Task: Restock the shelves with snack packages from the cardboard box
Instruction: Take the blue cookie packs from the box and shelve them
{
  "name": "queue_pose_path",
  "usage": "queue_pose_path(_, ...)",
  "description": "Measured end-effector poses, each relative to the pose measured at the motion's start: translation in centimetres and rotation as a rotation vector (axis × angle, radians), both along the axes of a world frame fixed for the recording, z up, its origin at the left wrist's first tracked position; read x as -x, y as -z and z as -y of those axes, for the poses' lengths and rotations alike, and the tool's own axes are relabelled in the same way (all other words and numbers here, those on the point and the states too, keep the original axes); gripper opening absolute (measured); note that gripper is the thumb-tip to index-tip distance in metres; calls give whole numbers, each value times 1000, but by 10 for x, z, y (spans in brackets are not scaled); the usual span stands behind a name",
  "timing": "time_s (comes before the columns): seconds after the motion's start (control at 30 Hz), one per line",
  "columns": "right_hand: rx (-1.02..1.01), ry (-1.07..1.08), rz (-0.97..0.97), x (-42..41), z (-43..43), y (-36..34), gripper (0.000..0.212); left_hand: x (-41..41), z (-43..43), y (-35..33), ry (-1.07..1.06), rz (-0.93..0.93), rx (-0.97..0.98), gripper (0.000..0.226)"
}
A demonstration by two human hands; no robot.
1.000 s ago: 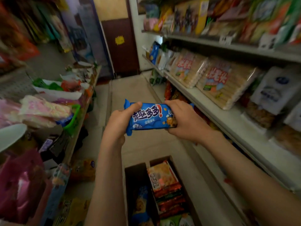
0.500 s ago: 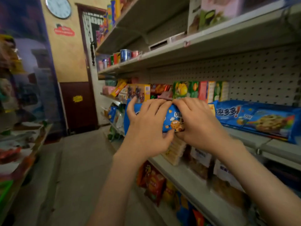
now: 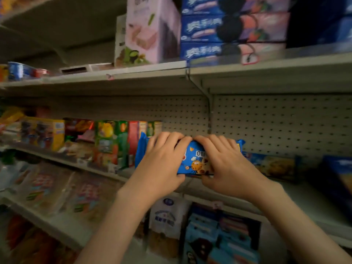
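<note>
A blue cookie packet (image 3: 195,161) with a chocolate-chip cookie picture is held flat over the middle shelf (image 3: 297,195). My left hand (image 3: 163,164) grips its left half, fingers curled over the top edge. My right hand (image 3: 226,164) grips the right half the same way. Both hands hide most of the packet. More blue cookie packets (image 3: 272,164) lie on the shelf just to the right. The cardboard box is out of view.
Upright green, red and yellow boxes (image 3: 110,143) stand left of the packet. A pegboard back wall (image 3: 266,122) is behind it. The upper shelf (image 3: 247,63) holds blue and pink boxes. Bagged snacks (image 3: 167,221) fill the lower shelves.
The packet rose from above the box on the floor up to the middle shelf, and both hands shifted from its ends to over its top. The view swung up and right.
</note>
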State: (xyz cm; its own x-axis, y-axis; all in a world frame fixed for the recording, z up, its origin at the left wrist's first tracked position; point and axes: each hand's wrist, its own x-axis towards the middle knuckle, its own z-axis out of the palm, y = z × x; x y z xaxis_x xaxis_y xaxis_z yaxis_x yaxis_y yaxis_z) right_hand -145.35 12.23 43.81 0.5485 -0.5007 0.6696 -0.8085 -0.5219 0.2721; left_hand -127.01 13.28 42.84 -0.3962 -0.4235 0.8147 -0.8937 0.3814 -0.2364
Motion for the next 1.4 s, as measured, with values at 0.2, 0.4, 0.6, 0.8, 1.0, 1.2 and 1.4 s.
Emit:
queue_pose_path(0.2, -123, 263, 7, 78, -3, 4, 79, 85, 32, 8, 162, 60, -95, 74)
queue_pose_path(0.4, -292, 572, 24, 119, 31, 19, 73, 147, 87, 10, 141, 227, -297, 77)
queue_pose_path(0.6, -384, 678, -62, 130, 67, 8, 82, 173, 122, 2, 61, 282, -404, 74)
queue_pose_path(0.8, -376, 700, -23, 137, 83, 15, 80, 166, 135, 5, -8, 251, -525, 71)
queue_pose_path(1.0, -410, 712, 14, 133, 83, 17, 82, 163, 132, 5, 57, 162, -603, 71)
queue_pose_path(1.2, -324, 607, 50, 101, 54, -1, 79, 148, 85, -14, 124, -15, -677, 43)
queue_pose_path(1.4, -53, 219, 163, 9, -20, 18, 61, 74, -15, 11, 137, -363, -379, 29)
